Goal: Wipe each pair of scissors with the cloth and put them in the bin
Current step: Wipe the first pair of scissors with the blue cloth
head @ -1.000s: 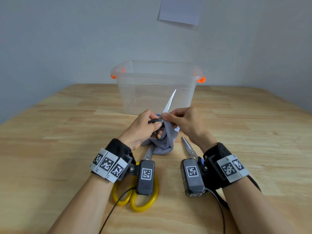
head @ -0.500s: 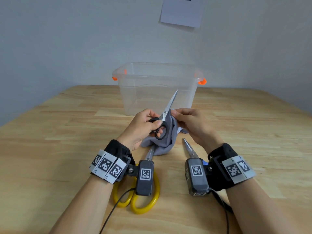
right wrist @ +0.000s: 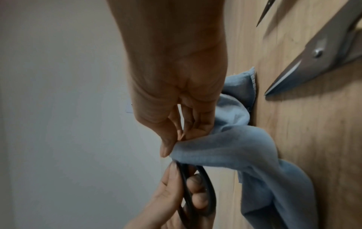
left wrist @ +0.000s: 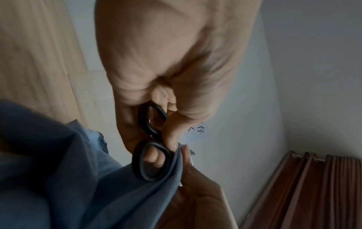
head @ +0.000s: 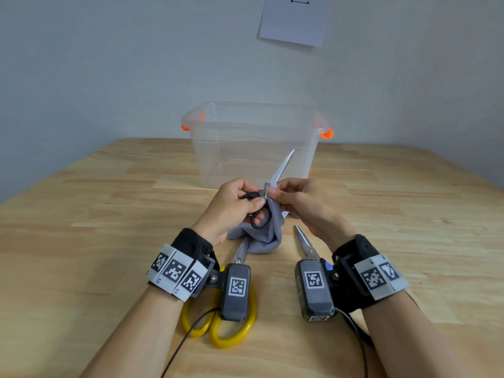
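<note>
Hands [head: 272,203] nearer bin [head: 253,148] (wooden table [head: 81,241])

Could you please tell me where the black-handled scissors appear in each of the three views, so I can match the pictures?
Head: black-handled scissors at centre, in the left hand, blade pointing up toward the bin.
Left wrist: handle loops at lower centre, below the palm.
Right wrist: handle loops at bottom centre.
Shared landmark: the cloth beside the handles, pinched by the right hand.

Light wooden table [head: 81,255] w/ visible plank joints, plain pale grey wall [head: 109,64] behind, white paper sheet [head: 294,20] w/ black marks pinned high on it, brown pleated curtain [left wrist: 313,193] in room corner.
</note>
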The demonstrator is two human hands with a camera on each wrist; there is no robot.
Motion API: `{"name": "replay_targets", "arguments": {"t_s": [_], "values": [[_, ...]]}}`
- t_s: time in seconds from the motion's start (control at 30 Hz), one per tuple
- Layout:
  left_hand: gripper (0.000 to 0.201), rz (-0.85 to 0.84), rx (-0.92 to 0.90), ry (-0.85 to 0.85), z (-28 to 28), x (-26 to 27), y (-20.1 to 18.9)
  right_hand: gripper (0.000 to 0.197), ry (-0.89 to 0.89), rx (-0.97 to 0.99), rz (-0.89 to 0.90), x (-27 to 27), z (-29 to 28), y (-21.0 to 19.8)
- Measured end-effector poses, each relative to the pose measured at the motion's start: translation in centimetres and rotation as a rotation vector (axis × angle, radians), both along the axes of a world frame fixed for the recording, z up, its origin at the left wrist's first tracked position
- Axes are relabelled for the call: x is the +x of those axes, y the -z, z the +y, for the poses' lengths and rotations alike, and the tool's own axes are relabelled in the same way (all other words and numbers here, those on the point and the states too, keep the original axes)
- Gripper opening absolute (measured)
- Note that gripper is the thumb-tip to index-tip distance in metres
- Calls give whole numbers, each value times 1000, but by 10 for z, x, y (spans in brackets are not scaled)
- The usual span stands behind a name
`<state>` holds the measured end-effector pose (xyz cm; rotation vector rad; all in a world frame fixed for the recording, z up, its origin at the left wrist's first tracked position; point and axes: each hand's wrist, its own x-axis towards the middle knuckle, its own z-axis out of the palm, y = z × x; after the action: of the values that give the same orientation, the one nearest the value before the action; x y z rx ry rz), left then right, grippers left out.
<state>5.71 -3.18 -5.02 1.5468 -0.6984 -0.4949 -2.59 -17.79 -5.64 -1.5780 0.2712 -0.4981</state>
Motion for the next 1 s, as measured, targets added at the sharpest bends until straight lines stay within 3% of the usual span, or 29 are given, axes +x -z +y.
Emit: {"name": "replay_targets", "arguments": {"t_s": [0.3,0.57,0.7,0.87,1.0], "values": [[7,-125,65,136,2,-2,0,28,114,-188,46,6,3,3],[5,-141,83,144,2,-5,-2,46,145,-298,57,4,6,2],[8,-98,92,106,1,-4,-1,45,117,-326,26,3,7,2],[6,-17,51,62,3,-2,-4,43,-1,-205,6,4,6,3],[8,37,24,47,4,-1,-6,23,-69,-135,23,4,4,5]]}}
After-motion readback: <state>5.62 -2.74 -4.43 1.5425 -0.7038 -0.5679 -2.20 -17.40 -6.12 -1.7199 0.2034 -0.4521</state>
